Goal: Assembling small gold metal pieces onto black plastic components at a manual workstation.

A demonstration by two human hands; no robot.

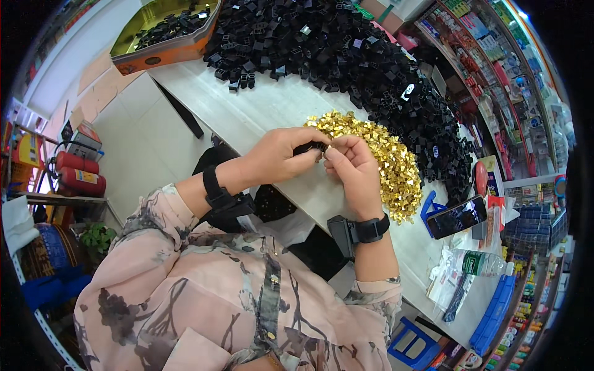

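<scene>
My left hand (281, 154) pinches a small black plastic part (311, 147) between thumb and fingers, over the near edge of the table. My right hand (357, 168) meets it there, thumb and fingertips closed at the part's right end. A tiny pale-gold glint shows at those fingertips, but what they hold is mostly hidden. Just beyond and right of my hands lies a heap of small shiny gold metal pieces (396, 167). Behind it spreads a large pile of black plastic parts (322, 46), like the one in my left hand.
An orange tin (162, 62) with black parts stands at the far left of the table (247, 114). To the right are a phone (456, 217) on a blue stand, a water bottle (482, 263) and small packets. Fire extinguishers (80, 179) stand left; stocked shelves (495, 68) line the right.
</scene>
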